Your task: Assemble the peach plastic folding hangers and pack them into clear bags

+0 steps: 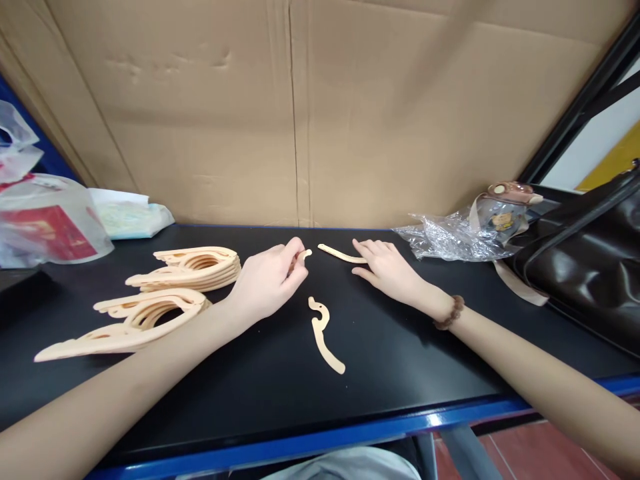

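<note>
My left hand [270, 277] is closed in a pinch around a small cream plastic hanger piece [306, 255]; only its curved end shows past the fingertips. My right hand [387, 267] rests low over the table, thumb and fingers apart, at the near end of a slim curved hanger arm [343, 255]. That arm appears to lie on the table, its right end hidden by the fingers. Between the hands and closer to me lies a hook-shaped hanger piece [325, 337]. To the left are two stacks of folded cream hangers, a rear stack [187, 270] and a front stack [125, 327], partly behind my left forearm.
The black table [400, 367] has a blue front edge. A cardboard wall [350, 120] stands behind it. Crumpled clear plastic [450, 237], a bottle [505, 210] and a dark bag [590, 253] are at right. Plastic bags [50, 220] and a tissue pack [133, 217] sit at left.
</note>
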Tool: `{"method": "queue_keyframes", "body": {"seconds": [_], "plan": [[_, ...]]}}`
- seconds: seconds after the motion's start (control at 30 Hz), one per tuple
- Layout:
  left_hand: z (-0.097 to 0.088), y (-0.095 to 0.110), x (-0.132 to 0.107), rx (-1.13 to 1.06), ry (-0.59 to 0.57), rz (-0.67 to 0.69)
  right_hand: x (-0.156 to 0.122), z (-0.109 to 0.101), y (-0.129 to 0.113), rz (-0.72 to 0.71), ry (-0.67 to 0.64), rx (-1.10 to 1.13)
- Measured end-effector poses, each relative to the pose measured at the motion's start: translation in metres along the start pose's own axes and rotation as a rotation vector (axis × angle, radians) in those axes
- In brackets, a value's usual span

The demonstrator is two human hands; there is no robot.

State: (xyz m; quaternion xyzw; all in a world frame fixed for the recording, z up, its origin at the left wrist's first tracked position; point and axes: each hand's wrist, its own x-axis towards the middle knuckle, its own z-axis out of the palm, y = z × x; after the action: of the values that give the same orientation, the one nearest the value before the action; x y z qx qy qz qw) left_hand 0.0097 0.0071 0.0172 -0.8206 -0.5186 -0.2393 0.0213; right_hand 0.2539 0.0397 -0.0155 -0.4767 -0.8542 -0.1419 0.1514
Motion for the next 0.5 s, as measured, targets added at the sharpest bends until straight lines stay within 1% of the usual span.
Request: {"method": "queue_keyframes", "body": {"seconds": [0.07,0.13,0.27,0.33,0.4,0.5], "plan": [[0.002,0.0,0.001,-0.025,-0.04,-0.066,0.001,0.004,-0.001,-0.029,-0.026,0.101],[0.005,-0.002,0.0,-0.051,-0.068,-0.1,0.001,0.004,-0.002,-0.038,-0.025,0.178],[0.015,-0.009,0.0,-0.131,-0.105,-0.094,-0.003,-0.003,-0.01,-0.106,-0.046,0.315],[0.019,-0.011,0.0,-0.182,-0.152,-0.103,-0.006,-0.007,-0.015,-0.128,-0.064,0.418],[0.021,-0.011,0.001,-0.239,-0.195,-0.133,-0.007,-0.009,-0.02,-0.127,-0.064,0.543],[0.019,-0.008,0.001,-0.299,-0.203,-0.156,-0.008,-0.012,-0.025,-0.123,-0.066,0.711]]}}
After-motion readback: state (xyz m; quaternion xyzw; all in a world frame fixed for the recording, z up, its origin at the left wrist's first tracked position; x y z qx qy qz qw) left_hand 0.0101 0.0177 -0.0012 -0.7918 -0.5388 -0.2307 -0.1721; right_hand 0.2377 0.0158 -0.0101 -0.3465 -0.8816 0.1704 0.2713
